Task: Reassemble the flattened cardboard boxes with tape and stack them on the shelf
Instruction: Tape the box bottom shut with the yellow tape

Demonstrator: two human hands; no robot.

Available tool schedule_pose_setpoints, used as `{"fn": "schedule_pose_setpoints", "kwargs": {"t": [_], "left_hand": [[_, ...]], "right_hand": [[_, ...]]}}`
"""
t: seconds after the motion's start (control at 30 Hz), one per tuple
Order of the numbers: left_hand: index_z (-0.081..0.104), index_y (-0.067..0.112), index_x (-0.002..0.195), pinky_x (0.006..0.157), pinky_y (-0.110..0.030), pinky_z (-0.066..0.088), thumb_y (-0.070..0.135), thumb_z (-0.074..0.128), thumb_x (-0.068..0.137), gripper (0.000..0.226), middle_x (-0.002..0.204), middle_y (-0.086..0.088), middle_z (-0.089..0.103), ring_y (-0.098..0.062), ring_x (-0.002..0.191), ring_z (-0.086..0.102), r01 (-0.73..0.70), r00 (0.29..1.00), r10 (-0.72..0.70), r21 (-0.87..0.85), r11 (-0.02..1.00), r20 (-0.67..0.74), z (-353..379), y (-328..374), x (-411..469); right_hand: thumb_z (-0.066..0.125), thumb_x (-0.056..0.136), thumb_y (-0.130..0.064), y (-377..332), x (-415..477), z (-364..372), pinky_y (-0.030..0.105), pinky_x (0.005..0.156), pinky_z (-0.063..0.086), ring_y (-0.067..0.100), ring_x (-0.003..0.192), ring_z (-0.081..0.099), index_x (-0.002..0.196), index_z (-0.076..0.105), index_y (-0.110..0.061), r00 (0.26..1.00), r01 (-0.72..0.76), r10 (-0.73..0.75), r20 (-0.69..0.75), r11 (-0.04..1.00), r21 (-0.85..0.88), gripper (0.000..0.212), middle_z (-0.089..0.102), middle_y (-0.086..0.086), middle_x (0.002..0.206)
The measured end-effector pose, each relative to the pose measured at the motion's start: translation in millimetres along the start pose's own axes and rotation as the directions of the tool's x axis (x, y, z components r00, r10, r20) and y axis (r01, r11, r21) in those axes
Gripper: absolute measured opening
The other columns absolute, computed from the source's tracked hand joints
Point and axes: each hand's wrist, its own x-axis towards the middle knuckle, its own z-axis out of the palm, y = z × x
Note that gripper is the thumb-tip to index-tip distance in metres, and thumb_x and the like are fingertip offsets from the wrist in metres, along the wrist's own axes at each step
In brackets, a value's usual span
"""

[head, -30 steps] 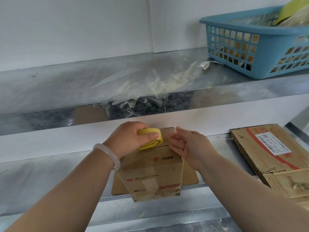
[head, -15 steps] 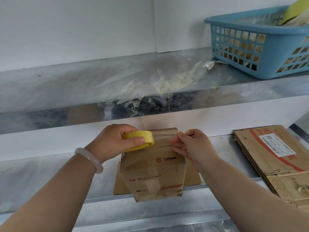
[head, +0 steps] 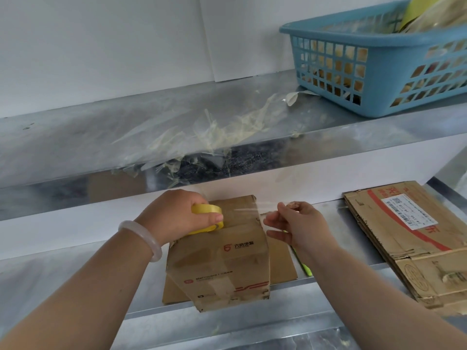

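A small brown cardboard box (head: pixel 222 263) with red printing stands on a flat cardboard sheet (head: pixel 283 261) on the lower metal shelf (head: pixel 75 269). My left hand (head: pixel 174 213) grips a yellow roll of clear tape (head: pixel 209 218) resting on the box's top. My right hand (head: pixel 300 226) pinches the free end of the tape, and a clear strip (head: pixel 250 207) stretches from the roll across the box top to my fingers. A white bangle is on my left wrist.
A stack of flattened cardboard boxes (head: pixel 414 238) with a shipping label lies at the right of the lower shelf. A thin green pen (head: pixel 302 261) lies beside the sheet. On the upper shelf sit crumpled used tape (head: pixel 202 137) and a blue plastic basket (head: pixel 379 64).
My right hand has pulled the tape end to the right, away from the roll, so the clear strip is longer. My left hand with the roll has stayed on the box top.
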Motion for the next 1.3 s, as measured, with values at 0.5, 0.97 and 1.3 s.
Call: {"fn": "schedule_pose_setpoints", "kwargs": {"t": [0.5,0.97,1.3], "left_hand": [[0.064,0.04,0.083,0.068,-0.024,0.049,0.061,0.068,0.072,0.024,0.083,0.015,0.063,-0.002,0.078,0.059,0.044,0.999,-0.044,0.034,0.998,0.022,5.4,11.8,4.1],[0.062,0.042,0.081,0.068,-0.025,0.051,0.06,0.07,0.072,0.022,0.084,0.015,0.063,-0.003,0.078,0.059,0.051,0.999,-0.051,0.025,0.998,0.012,6.8,6.6,5.4],[0.07,0.035,0.087,0.069,-0.026,0.053,0.062,0.066,0.073,0.031,0.081,0.014,0.065,-0.003,0.076,0.06,0.038,0.999,-0.039,0.033,0.999,0.016,2.5,8.8,2.2]], "right_hand": [[0.064,0.094,-0.025,47.5,25.9,-4.0,0.033,0.066,0.054,0.022,0.072,0.055,0.096,0.059,-0.006,0.989,-0.146,0.142,-0.044,0.985,-0.095,0.019,0.057,0.009,0.079],[0.068,0.088,-0.038,71.1,37.7,7.3,0.033,0.054,0.041,0.018,0.071,0.051,0.124,0.053,-0.029,0.936,-0.352,0.352,-0.002,0.934,-0.059,0.04,0.065,0.005,0.106],[0.064,0.077,-0.065,26.3,12.0,7.8,0.028,0.105,0.037,0.005,0.131,0.039,0.148,0.031,-0.039,0.935,0.355,-0.284,0.213,0.755,-0.551,0.083,0.037,-0.016,0.146]]}}
